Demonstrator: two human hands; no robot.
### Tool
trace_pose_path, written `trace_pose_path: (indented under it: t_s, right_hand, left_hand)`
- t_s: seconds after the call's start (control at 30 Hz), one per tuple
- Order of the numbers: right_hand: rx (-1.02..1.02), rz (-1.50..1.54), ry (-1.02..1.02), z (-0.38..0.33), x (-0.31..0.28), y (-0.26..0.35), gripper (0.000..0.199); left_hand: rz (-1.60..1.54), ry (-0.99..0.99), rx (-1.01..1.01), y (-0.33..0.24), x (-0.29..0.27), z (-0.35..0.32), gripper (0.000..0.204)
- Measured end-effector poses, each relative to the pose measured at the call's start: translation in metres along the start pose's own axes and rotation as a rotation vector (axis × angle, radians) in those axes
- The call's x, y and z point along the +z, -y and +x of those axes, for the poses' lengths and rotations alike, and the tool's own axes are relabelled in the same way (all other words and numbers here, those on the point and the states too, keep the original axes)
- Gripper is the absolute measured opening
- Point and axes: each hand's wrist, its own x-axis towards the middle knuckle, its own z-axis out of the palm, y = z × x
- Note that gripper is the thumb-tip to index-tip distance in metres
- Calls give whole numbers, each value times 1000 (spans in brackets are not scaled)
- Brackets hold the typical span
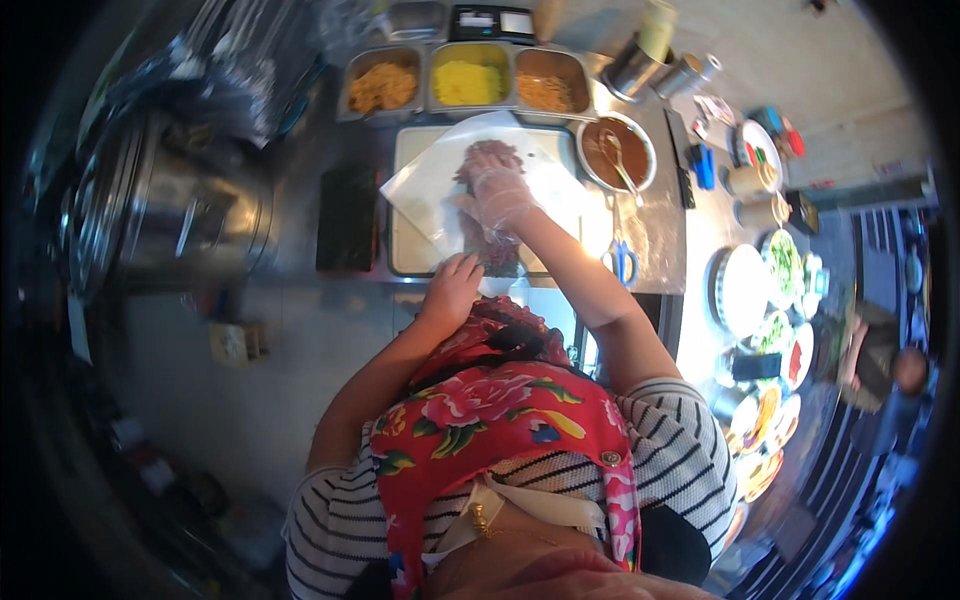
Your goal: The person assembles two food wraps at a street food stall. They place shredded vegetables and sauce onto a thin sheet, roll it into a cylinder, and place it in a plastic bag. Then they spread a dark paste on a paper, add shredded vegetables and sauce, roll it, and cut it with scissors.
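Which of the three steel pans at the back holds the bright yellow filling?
The middle pan; the left pan and right pan hold duller orange-brown fillings.

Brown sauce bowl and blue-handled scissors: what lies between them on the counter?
In the head view, only bare steel counter lies between the sauce bowl and the scissors; the bowl's spoon points that way.

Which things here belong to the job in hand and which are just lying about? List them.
In use: right hand in a clear glove, pressing the dark filling; white wrap sheet; tray; bare left hand at the tray's near edge.

Lying about: scissors; sauce bowl; three topping tins; big steel pot.
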Motion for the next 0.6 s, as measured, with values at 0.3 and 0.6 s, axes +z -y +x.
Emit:
trace_pose_path:
  t_s: [0.3,0.6]
  right_hand:
    - [688,-279,-363,-129,-69,-144,75]
    - [700,322,-512,-100,-39,-210,26]
  left_hand:
    - [-234,20,-141,-2,-22,-5,33]
    - [-358,48,-294,-9,-61,-28,28]
